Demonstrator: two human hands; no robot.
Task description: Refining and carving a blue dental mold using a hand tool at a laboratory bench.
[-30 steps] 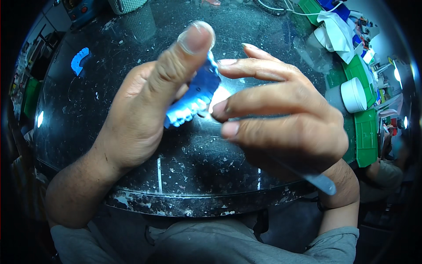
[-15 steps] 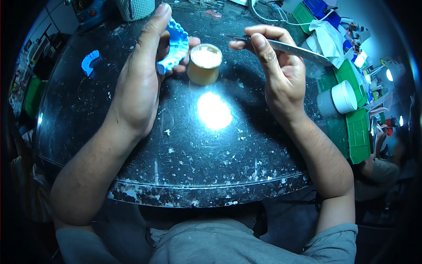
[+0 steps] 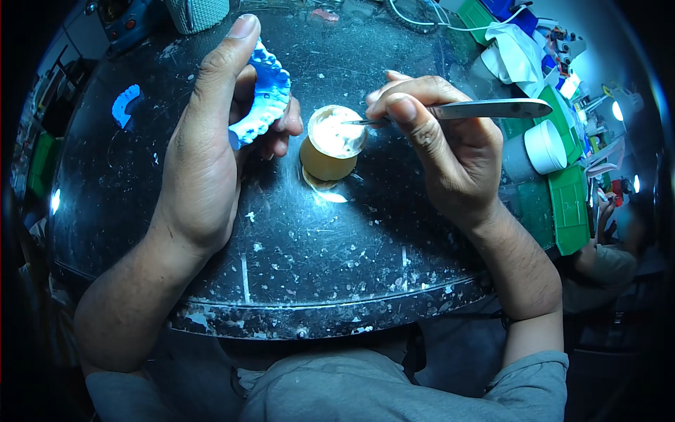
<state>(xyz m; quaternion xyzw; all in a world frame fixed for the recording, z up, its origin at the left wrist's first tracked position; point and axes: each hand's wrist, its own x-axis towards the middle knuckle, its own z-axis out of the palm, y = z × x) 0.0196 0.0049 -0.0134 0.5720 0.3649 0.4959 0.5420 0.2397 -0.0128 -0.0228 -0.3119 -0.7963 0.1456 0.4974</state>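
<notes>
My left hand (image 3: 204,141) is closed round a blue dental cast (image 3: 266,95), a curved arch with its row of teeth turned to the right. My right hand (image 3: 450,133) pinches a slim metal hand tool (image 3: 492,109) with a flat silver handle. Its thin tip reaches into the mouth of a small yellowish cup (image 3: 327,163), where white material (image 3: 337,133) shows. Whether the tip touches that material, I cannot tell. The cup stands on the table between my hands, apart from both.
A smaller blue dental arch (image 3: 126,105) lies on the dark, stained table (image 3: 309,267) at the left. Right of my right hand are a white tub (image 3: 545,146) and green bins (image 3: 568,204). A woven basket (image 3: 197,14) stands at the back, and a white cable (image 3: 464,27) crosses the far right.
My right hand has moved lower, and the tool has swung closer to level, its tip now at the cup. My left hand still holds the cast, slightly lower and further left in view.
</notes>
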